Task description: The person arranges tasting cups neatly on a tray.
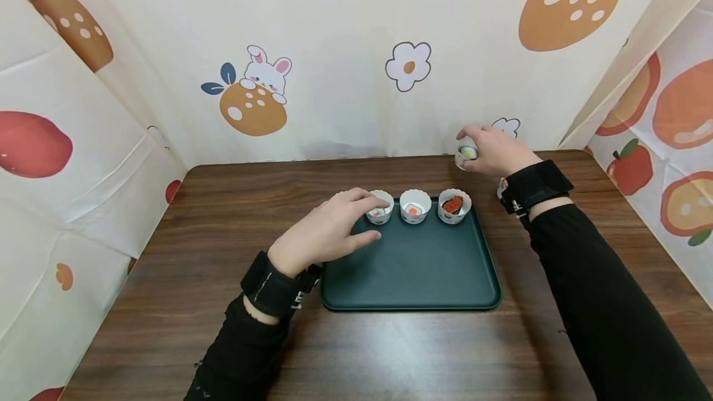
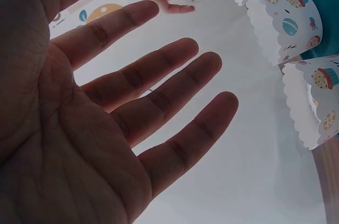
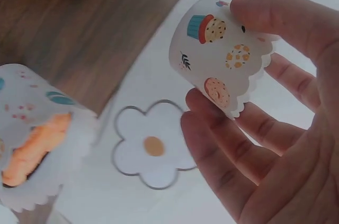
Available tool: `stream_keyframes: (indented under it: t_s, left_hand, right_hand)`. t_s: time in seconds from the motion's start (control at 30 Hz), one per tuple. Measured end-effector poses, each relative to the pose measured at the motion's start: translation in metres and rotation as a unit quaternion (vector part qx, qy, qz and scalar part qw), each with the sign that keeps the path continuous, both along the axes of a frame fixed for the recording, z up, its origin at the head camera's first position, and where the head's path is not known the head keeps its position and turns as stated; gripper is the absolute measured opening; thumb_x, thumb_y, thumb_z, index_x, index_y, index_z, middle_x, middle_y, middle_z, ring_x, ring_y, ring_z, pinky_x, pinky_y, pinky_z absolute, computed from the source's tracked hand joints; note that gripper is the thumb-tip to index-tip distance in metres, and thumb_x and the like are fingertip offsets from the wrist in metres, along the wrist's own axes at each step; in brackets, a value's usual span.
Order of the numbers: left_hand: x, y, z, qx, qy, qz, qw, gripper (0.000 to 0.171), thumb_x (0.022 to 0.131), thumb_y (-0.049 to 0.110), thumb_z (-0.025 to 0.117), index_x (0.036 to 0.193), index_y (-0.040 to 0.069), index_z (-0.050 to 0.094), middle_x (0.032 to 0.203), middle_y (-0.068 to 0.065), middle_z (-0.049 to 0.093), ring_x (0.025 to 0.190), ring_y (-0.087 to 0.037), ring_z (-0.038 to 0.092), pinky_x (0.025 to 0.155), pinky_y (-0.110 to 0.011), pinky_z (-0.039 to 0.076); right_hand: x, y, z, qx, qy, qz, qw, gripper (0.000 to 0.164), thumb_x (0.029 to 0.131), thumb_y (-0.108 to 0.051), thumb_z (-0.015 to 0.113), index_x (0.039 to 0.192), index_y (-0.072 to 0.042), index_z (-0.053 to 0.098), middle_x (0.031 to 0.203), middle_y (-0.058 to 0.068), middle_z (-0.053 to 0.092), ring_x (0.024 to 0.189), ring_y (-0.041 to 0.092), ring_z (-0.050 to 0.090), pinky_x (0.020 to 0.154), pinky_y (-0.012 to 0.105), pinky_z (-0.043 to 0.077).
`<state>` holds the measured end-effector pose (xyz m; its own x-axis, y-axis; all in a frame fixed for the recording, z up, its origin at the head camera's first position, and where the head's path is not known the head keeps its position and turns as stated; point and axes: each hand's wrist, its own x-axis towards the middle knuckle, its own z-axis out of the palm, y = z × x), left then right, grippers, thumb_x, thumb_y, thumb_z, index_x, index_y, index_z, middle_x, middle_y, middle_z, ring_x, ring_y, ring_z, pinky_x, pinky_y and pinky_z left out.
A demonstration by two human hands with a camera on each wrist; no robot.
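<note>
My right hand [image 1: 498, 150] grips a white scalloped paper baking cup [image 3: 198, 70] by its rim, between thumb and fingers, above the table's back edge. A small sushi roll [image 1: 470, 153] with a pale green middle shows inside it. My left hand [image 1: 328, 231] is held over the left part of the dark green tray [image 1: 412, 271], its fingers spread and holding nothing. Its fingertips overlap the leftmost paper cup [image 1: 380, 216] in the head view. Beside that cup stand a middle cup [image 1: 414, 217] with a white and orange piece and a right cup [image 1: 452, 218] holding orange-topped sushi.
The three cups line the tray's back edge on a brown wooden table [image 1: 223, 234]. A pale curtain [image 1: 334, 17] printed with fruit, rabbits and flowers hangs right behind the table. More printed cloth [image 1: 56, 203] hangs at the left side and at the right.
</note>
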<state>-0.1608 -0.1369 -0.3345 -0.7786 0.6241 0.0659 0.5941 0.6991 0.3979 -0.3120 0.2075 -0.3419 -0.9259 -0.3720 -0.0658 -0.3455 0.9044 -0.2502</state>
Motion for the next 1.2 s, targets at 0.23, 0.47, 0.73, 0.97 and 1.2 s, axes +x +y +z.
stream_keyframes:
  t_s: [0.23,0.47,0.73,0.97,1.2]
  left_hand:
    - [0.001,0.0,0.002,0.002,0.002,0.001,1.0,0.052,0.1,0.025,0.078,0.148,0.013,0.063,0.144,-0.011,0.065,0.127,-0.026,0.067,0.105,-0.043,0.058]
    - [0.001,0.0,0.003,0.005,0.001,0.007,1.0,0.052,0.1,0.026,0.078,0.149,0.013,0.063,0.143,-0.01,0.065,0.126,-0.024,0.068,0.105,-0.043,0.058]
    - [-0.001,0.0,0.003,0.014,0.001,0.008,0.9999,0.057,0.101,0.026,0.077,0.153,0.015,0.058,0.144,-0.009,0.064,0.127,-0.023,0.067,0.106,-0.043,0.058]
    - [-0.001,0.001,0.003,0.035,0.014,0.015,0.9992,0.072,0.101,0.026,0.078,0.162,0.014,0.042,0.151,-0.008,0.061,0.13,-0.025,0.066,0.109,-0.045,0.057]
    - [-0.002,0.0,0.002,0.04,0.041,0.042,0.9975,0.062,0.099,0.027,0.08,0.154,0.015,0.053,0.143,-0.008,0.067,0.123,-0.026,0.071,0.1,-0.047,0.061]
  right_hand:
    - [0.017,-0.007,0.013,-0.016,0.025,0.018,0.999,0.056,0.098,-0.024,0.074,0.147,-0.006,0.053,0.13,0.035,0.059,0.108,0.044,0.06,0.088,0.06,0.054]
    - [0.039,-0.017,0.022,-0.048,0.029,0.039,0.998,0.057,0.097,-0.02,0.076,0.147,-0.005,0.053,0.13,0.034,0.061,0.108,0.043,0.06,0.087,0.058,0.054]
    - [0.069,-0.027,0.017,-0.084,0.032,0.066,0.994,0.054,0.097,-0.017,0.078,0.145,-0.009,0.055,0.125,0.027,0.062,0.106,0.039,0.063,0.088,0.055,0.055]
    - [0.095,-0.035,0.019,-0.102,0.024,0.075,0.992,0.055,0.098,-0.021,0.079,0.146,-0.014,0.054,0.133,0.024,0.061,0.112,0.037,0.064,0.092,0.054,0.057]
    - [0.111,-0.044,0.018,-0.137,0.024,0.081,0.987,0.054,0.098,-0.023,0.08,0.146,-0.015,0.056,0.127,0.017,0.062,0.098,0.028,0.066,0.081,0.043,0.057]
